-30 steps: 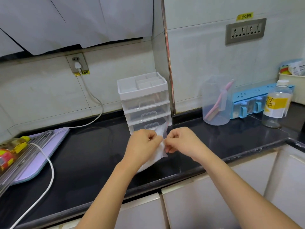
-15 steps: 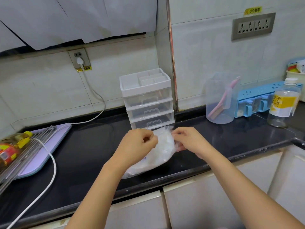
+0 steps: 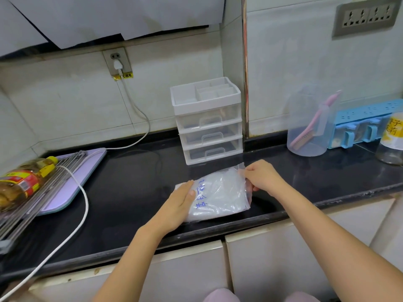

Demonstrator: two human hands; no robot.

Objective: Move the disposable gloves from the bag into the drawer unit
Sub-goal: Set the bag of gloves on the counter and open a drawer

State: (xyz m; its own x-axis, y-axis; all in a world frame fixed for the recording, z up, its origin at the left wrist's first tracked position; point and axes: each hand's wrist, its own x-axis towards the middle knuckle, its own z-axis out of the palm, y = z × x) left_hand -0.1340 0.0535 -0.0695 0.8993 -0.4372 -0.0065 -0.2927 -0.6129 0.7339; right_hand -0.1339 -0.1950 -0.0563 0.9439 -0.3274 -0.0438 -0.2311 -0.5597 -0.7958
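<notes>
My two hands at the bag [image 3: 220,192] of disposable gloves [image 3: 226,186], with the drawer unit [image 3: 209,120] as the reference for all places.

The bag lies flat on the black countertop [image 3: 130,192], just in front of the drawer unit and near the counter's front edge. It is clear plastic with blue handwriting on its left part. The gloves show through it as a pale, crumpled mass, all of them inside.

My left hand [image 3: 176,205] rests palm-down on the bag's left end, with the fingers straight and together. It presses the bag and grips nothing. My right hand [image 3: 261,177] is at the bag's right end, in front of the unit's right corner. Its fingers are curled and pinch the plastic edge there. I cannot tell whether the bag's mouth is parted.

The drawer unit stands against the wall, a white divided tray on top. Its three clear drawers are all pushed in.

To the right of the unit stand a clear jug [image 3: 307,127] holding a pink brush [image 3: 314,123], then a blue box [image 3: 359,125]. To its left lie a purple board [image 3: 76,182], a white cable [image 3: 84,203] and an oil bottle [image 3: 21,182].
</notes>
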